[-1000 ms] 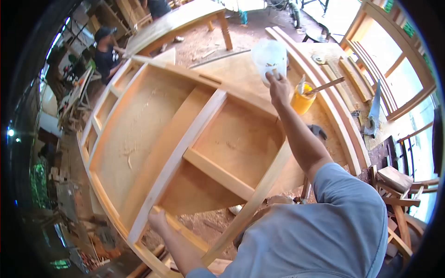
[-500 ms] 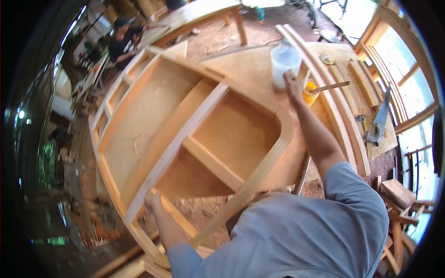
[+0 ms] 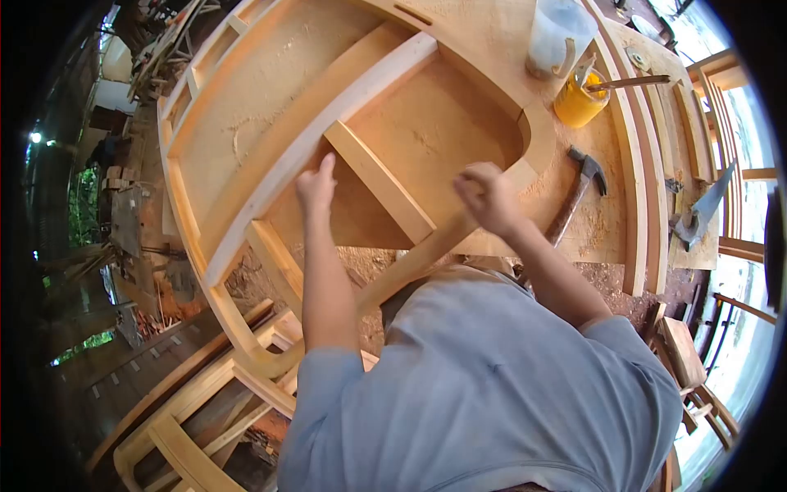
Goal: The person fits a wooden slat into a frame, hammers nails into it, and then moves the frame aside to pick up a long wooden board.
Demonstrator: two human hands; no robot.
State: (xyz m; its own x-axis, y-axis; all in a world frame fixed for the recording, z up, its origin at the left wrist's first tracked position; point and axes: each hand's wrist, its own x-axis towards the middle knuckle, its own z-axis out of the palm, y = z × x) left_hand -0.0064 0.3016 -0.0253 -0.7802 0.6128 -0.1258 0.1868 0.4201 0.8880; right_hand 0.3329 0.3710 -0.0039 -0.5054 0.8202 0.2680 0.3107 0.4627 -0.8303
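My left hand (image 3: 316, 187) is over the curved wooden frame (image 3: 328, 135), fingers curled and thumb pointing up, with nothing visible in it. Near the frame's rounded corner, my right hand (image 3: 487, 197) has its fingers curled in; whatever they may hold is hidden. Between the hands, a short crosspiece (image 3: 381, 180) runs from the pale middle rail to the curved near rail. A claw hammer (image 3: 579, 190) lies on the board to the right of my right hand. Beyond it stand a yellow glue pot (image 3: 580, 107) with a stick in it and a translucent plastic container (image 3: 560, 37).
Long wooden strips (image 3: 630, 164) lie along the board's right side, with a handsaw (image 3: 701, 209) beyond them. Wood shavings are scattered on the board and floor. Another wooden frame (image 3: 184, 451) rests at lower left. Stacked wood pieces (image 3: 682, 353) are at lower right.
My right hand has come back from the plastic container towards me. My left hand has lifted off the frame's rail and moved right. The view has tilted down, bringing the hammer into sight.
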